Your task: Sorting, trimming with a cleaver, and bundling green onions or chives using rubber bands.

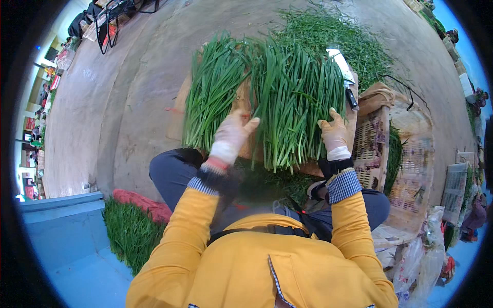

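Note:
Two bunches of long green leafy stalks, probably Chinese chives, lie on a wooden board (242, 96) before me, cut ends towards my body. My gloved left hand (235, 129) is between the left bunch (215, 88) and the right bunch (290, 104), fingers apart and slightly blurred. At the lower right edge of the right bunch is my gloved right hand (333, 129), its thumb and forefinger spread; whether it touches the stalks I cannot tell. A cleaver (341, 67) with a black handle rests at the board's right side.
Loose green trimmings (335, 27) are heaped on the floor beyond the board. Plastic crates (410, 173) stand at my right, beside clear plastic bags (420, 265). More greens (131, 227) with a red cloth (142, 204) lie at lower left. A black-framed cart or chair (111, 27) is at upper left.

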A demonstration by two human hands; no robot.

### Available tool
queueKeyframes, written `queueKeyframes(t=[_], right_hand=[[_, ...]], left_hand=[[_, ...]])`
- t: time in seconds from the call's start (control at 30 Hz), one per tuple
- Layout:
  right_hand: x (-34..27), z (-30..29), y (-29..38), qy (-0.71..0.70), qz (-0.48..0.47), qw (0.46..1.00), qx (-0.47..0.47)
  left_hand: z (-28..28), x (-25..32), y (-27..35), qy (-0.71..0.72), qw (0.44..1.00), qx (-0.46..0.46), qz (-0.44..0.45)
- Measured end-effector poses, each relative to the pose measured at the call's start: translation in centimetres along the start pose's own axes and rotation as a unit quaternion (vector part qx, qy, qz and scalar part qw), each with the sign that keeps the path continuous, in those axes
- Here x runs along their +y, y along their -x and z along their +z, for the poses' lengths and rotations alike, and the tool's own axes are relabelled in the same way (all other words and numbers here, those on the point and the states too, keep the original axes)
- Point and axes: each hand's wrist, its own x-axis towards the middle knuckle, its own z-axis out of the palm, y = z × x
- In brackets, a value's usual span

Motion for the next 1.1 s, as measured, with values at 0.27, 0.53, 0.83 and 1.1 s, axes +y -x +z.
queueKeyframes(t=[0.27, 0.53, 0.83, 1.1], right_hand=[[-2.4, -5.3, 1.5, 0.046, -0.142, 0.989, -0.01], [-12.9, -9.6, 3.2, -0.277, -0.138, 0.939, -0.149], [-18.4, -12.8, 3.7, -0.429, -0.036, 0.873, -0.23], [-16.6, -15.1, -12.1, -0.06, -0.023, 0.989, -0.135]], left_hand=[[-2.8, 2.4, -2.1, -0.048, 0.996, -0.048, -0.056], [-11.6, 8.7, -3.7, 0.009, 0.98, 0.192, 0.059], [-7.8, 16.3, 1.8, 0.035, 0.962, 0.018, 0.271], [0.8, 11.4, -1.9, -0.148, 0.969, -0.196, 0.032]])
